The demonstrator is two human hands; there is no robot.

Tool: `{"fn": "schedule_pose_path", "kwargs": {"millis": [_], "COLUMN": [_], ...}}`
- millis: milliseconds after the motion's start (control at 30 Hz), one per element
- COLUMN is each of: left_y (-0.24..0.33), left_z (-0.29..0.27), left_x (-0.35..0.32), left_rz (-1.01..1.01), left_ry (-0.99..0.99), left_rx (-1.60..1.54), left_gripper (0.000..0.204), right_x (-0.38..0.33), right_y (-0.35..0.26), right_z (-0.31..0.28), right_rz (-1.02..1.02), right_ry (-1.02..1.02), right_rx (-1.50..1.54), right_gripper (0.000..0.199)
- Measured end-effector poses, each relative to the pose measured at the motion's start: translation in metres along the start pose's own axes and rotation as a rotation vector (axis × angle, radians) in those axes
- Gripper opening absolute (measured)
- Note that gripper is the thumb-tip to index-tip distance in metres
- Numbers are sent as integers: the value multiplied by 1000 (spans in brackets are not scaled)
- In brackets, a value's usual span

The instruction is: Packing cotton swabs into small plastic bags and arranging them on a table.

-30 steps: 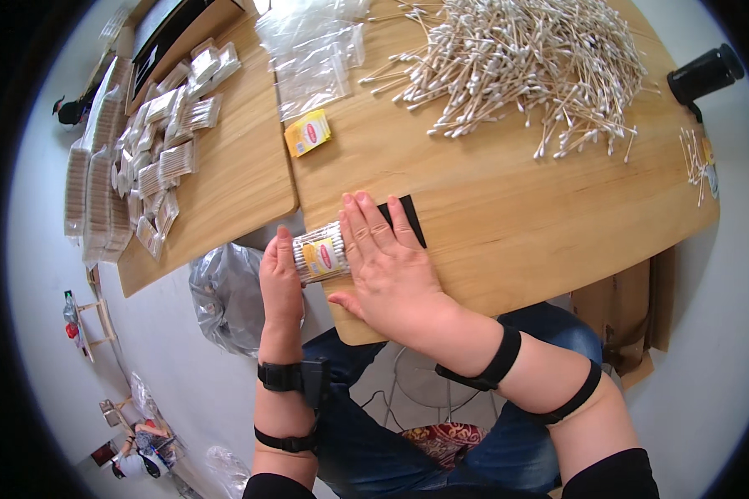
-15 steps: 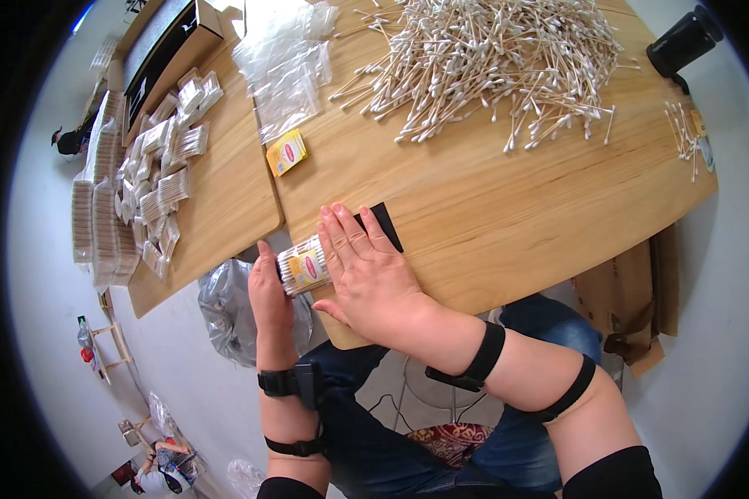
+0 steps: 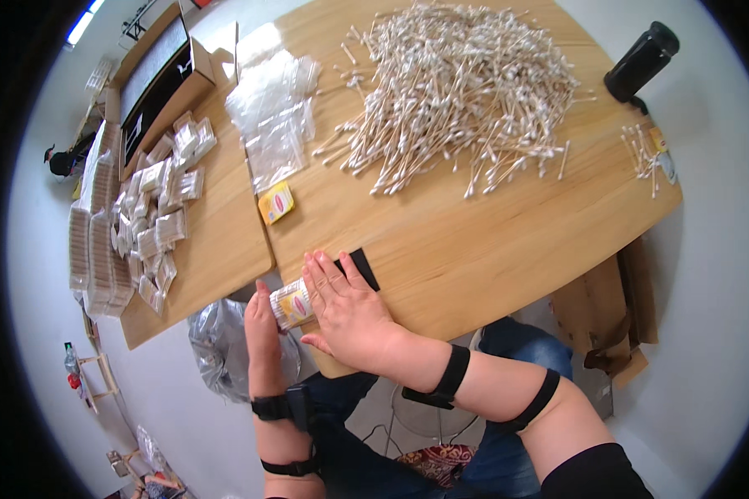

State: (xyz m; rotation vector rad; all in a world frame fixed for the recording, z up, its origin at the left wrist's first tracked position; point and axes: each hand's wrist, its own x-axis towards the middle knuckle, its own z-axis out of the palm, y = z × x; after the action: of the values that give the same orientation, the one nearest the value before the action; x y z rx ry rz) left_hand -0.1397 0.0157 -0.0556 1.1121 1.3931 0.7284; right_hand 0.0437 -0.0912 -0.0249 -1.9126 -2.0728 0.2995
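Observation:
A clear pack of cotton swabs (image 3: 290, 306) with a yellow and white card in it lies at the table's near left edge, between my hands. My left hand (image 3: 262, 326) is closed against the pack's left end; its inner fingers are partly hidden. Over the pack's right part, my right hand (image 3: 345, 312) lies flat with fingers straight and thumb out to the side. A black flat strip (image 3: 363, 270) shows from under the right fingertips. Farther off on the table lies a small stack of yellow cards (image 3: 275, 203).
A big heap of loose cotton swabs (image 3: 466, 91) covers the far table. Clear plastic bags (image 3: 275, 116) lie left of it. Filled swab packs (image 3: 154, 204) are piled on the left table beside a cardboard box (image 3: 193, 79). A black bottle (image 3: 641, 62) stands far right.
The whole view has shifted, so the table and hands appear lower and slightly left. Both hands keep about the same hold around the pack.

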Motion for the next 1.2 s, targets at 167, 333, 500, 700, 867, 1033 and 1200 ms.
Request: {"fn": "schedule_pose_path", "kwargs": {"millis": [167,333,500,700,867,1033,1200], "left_y": [7,24,41,51,45,37,26], "left_z": [-19,23,85,131,148,155,180], "left_x": [9,-4,-32,-51,-44,-42,-59], "left_rz": [230,604,908,924,857,916,946], "left_ry": [110,337,205,4,2,-47,-231], "left_rx": [457,499,472,494,409,556,975], "left_gripper": [52,38,17,10,12,30,60], "right_x": [-3,-48,-75,-50,-38,-37,-52], "right_y": [70,164,178,105,63,113,153], "right_z": [-42,-73,-80,-38,-36,-64,-68], "right_rz": [117,224,218,280,199,137,127], "right_ry": [156,296,136,120,143,237,182], "right_rx": [26,-178,-166,-125,99,-9,-76], "right_gripper": [76,61,67,82,77,50,49]}}
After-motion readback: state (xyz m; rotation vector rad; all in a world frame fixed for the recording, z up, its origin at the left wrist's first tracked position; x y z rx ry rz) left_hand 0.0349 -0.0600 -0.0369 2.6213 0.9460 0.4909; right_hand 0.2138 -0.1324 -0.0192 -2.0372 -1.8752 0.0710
